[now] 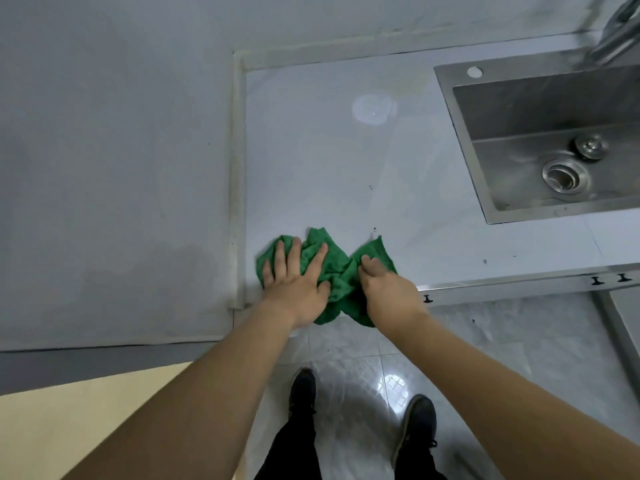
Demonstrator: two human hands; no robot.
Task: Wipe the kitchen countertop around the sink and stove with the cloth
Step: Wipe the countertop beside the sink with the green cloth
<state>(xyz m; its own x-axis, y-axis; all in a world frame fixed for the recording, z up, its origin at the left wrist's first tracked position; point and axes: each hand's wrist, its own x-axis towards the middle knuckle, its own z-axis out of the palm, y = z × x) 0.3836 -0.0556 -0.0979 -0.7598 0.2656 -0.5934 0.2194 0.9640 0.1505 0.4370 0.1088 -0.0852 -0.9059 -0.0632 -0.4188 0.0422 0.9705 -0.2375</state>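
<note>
A crumpled green cloth point(334, 263) lies at the near left corner of the pale countertop point(329, 161), partly hanging over the front edge. My left hand point(294, 282) presses flat on the cloth's left part, fingers spread. My right hand point(384, 285) has its fingers curled into the cloth's right part, gripping it. The steel sink point(491, 188) is set into the counter at the right, well away from both hands. No stove is in view.
A grey wall point(114, 168) borders the counter on the left, with a pale sealing strip point(237, 188) along the joint. A faucet point(616, 32) rises at the top right. Small dark specks point(372, 232) dot the counter near the cloth. Below are a tiled floor and my shoes.
</note>
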